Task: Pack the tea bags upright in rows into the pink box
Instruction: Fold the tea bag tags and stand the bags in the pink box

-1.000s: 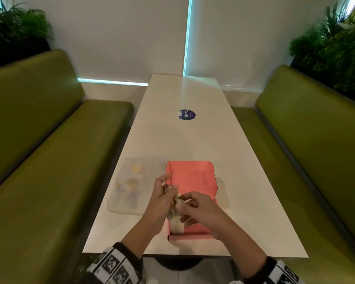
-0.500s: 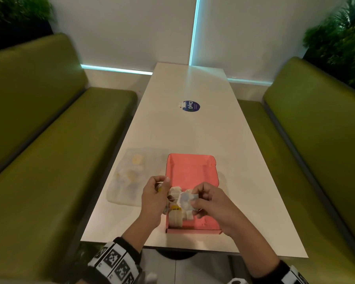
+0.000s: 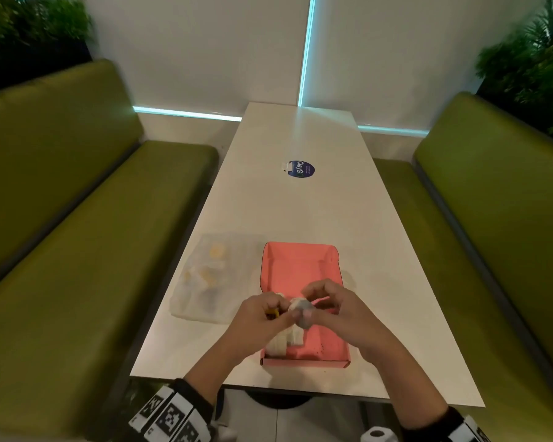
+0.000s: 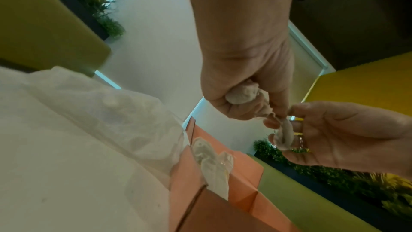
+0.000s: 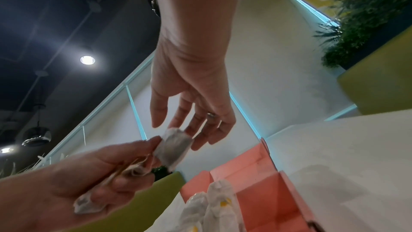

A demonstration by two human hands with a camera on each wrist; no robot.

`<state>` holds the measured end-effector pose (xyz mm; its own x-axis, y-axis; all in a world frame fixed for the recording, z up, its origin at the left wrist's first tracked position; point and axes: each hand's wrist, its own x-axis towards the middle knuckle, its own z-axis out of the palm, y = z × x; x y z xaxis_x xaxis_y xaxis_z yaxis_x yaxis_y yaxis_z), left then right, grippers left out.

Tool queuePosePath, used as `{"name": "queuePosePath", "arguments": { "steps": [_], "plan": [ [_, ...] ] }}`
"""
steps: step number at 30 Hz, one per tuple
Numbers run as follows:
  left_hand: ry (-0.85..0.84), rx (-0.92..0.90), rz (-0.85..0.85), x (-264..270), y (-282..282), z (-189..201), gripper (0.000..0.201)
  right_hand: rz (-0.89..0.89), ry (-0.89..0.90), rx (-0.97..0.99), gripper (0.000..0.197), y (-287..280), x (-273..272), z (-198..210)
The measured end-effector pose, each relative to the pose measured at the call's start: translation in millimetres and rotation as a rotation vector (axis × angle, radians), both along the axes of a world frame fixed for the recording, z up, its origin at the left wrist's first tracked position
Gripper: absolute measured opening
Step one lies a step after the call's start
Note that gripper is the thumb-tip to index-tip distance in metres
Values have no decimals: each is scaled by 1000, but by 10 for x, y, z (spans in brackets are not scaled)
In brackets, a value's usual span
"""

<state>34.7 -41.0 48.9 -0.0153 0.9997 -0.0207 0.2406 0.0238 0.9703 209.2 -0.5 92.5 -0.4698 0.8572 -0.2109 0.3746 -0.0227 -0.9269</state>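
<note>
Head view: plastic bag (image 3: 214, 275) lies just left of pink box (image 3: 300, 269).

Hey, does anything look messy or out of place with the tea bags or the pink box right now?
Slightly. The left hand grips a crumpled bunch of tea bags, scrunched rather than flat, while the right hand pinches one tea bag off it. The packed tea bags fill only the near left corner of the pink box.
</note>
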Motion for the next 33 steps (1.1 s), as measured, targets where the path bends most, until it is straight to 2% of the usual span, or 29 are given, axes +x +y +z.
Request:
{"name": "queuePosePath", "arguments": {
  "steps": [2, 5, 9, 10, 11, 13, 14, 15, 17, 18, 19, 21, 22, 23, 25, 26, 29, 31, 33],
  "plan": [
    [135, 47, -70, -34, -6, -12, 11, 77, -85, 92, 14, 29, 9, 42],
    [276, 81, -152, -55, -9, 31, 8, 181, -199, 162, 15, 79, 4, 91],
    [349, 93, -180, -72, -11, 63, 12, 304, -304, 189, 12, 89, -10, 141],
    [333, 95, -146, -80, -10, 70, 16, 260, -309, 221, 13, 99, -18, 145],
    [291, 101, -88, -95, -5, 77, 18, 142, -295, 270, 16, 126, -19, 134],
    [204, 122, 53, -133, 13, 93, 17, -228, -177, 355, 16, 161, -10, 120],
    [182, 134, 99, -149, 20, 98, 16, -327, -112, 343, 17, 167, 7, 120],
    [169, 141, 115, -163, 26, 95, 16, -303, -78, 279, 19, 160, 17, 125],
    [165, 152, 83, -166, 23, 90, 14, -29, -96, 48, 20, 98, 14, 107],
    [161, 154, 57, -157, 22, 87, 13, 27, -125, 9, 19, 75, 10, 82],
    [148, 152, 38, -146, 26, 81, 12, -26, -149, 34, 19, 86, 11, 57],
    [107, 146, 15, -110, 30, 65, 14, -268, -202, 219, 23, 131, 23, 19],
    [92, 140, 1, -86, 27, 63, 15, -273, -203, 243, 24, 132, 21, 14],
    [92, 132, -16, -66, 27, 57, 17, -194, -202, 220, 25, 122, 8, 25],
    [149, 124, -70, -32, 36, 38, 20, -20, -157, 111, 27, 69, -5, 30],
    [192, 132, -95, -11, 38, 33, 19, -14, -118, 67, 26, 51, -5, 43],
    [224, 180, -91, 39, 50, 21, 12, -97, 0, -20, 17, 70, 11, 54],
    [201, 193, -53, 41, 61, 21, 15, -149, -3, -31, 13, 65, 3, 59],
    [202, 192, -30, 30, 72, 30, 17, -214, 8, -16, 31, 70, 20, 44]
  ]
}}
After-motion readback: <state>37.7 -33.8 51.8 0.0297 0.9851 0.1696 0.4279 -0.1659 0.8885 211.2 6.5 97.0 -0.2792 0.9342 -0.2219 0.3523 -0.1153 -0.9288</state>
